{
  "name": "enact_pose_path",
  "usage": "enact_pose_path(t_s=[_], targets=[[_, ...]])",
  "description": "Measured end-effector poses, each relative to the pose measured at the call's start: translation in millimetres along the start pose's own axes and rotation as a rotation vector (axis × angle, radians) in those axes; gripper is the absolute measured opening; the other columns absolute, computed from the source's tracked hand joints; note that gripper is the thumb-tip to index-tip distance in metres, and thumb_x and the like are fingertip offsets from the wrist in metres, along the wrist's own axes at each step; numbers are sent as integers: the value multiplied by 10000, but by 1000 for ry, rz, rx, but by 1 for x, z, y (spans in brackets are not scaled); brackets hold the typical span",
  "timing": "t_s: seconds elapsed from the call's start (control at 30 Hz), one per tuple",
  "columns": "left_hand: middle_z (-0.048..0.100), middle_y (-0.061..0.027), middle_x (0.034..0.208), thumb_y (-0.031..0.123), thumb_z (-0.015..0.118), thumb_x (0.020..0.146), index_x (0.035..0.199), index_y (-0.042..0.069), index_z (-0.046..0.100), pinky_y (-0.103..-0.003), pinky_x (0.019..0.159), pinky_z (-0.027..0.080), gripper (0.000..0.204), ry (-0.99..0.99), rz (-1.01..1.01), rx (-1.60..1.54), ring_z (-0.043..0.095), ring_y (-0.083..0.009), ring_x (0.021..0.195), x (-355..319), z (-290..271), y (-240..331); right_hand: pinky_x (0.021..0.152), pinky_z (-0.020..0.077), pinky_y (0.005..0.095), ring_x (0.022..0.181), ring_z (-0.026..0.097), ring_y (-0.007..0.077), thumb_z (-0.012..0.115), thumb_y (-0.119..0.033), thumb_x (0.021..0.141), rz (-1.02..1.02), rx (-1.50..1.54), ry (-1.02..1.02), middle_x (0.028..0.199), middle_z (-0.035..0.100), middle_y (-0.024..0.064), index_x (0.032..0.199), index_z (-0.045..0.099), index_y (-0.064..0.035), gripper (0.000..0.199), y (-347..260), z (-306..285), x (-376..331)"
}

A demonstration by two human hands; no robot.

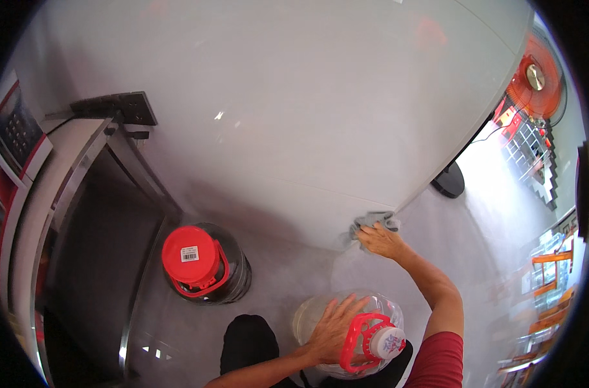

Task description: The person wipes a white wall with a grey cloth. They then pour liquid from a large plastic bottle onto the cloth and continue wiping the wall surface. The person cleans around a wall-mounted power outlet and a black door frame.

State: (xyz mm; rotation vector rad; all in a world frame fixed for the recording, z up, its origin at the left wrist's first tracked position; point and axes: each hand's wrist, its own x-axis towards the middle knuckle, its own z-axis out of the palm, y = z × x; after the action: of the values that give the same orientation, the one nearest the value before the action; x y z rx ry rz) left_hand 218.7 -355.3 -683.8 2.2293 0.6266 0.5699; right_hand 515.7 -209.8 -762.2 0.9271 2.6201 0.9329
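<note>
My right hand (380, 240) presses a grey cloth (370, 224) against the foot of the white wall, where it meets the floor near the corner. Its fingers are bent over the bunched fabric. Close to my knees, my left hand (336, 330) lies with fingers spread on the side of a large clear plastic bottle (386, 309). That bottle has a red handle (351, 346) and a white cap (389, 343), and it leans toward me. Farther left, a dark jar (239, 275) with a red lid (189, 255) and red carrying handle stands on the floor.
A metal-framed cabinet (81, 194) stands at the left, below a dark socket panel (123, 108) on the wall (320, 116). Beyond the corner at right are a red fan (533, 76), a round black base (448, 181) and orange wooden furniture (553, 258).
</note>
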Motion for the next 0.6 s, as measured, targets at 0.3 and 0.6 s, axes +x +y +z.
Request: enact_pose_path(t_s=[0.3,0.6], targets=[[318,-168,1438,654,694,636,1346,131,475,-576,1063,210,909,-20,22,-30,253,-388,1352,0,-10,3,708,311,332,1053,445,146,623,-174,762,200,-251,599,1353,462,-52,1080,647,-161,319,69,-141,213],[238,-171,1475,688,634,678,1313,65,486,-588,1072,163,901,0,39,-86,181,-384,1375,-2,-7,0,827,395,357,1236,363,204,534,-208,854,-190,-373,178,1421,409,10,1327,517,-108,485,15,-80,261]])
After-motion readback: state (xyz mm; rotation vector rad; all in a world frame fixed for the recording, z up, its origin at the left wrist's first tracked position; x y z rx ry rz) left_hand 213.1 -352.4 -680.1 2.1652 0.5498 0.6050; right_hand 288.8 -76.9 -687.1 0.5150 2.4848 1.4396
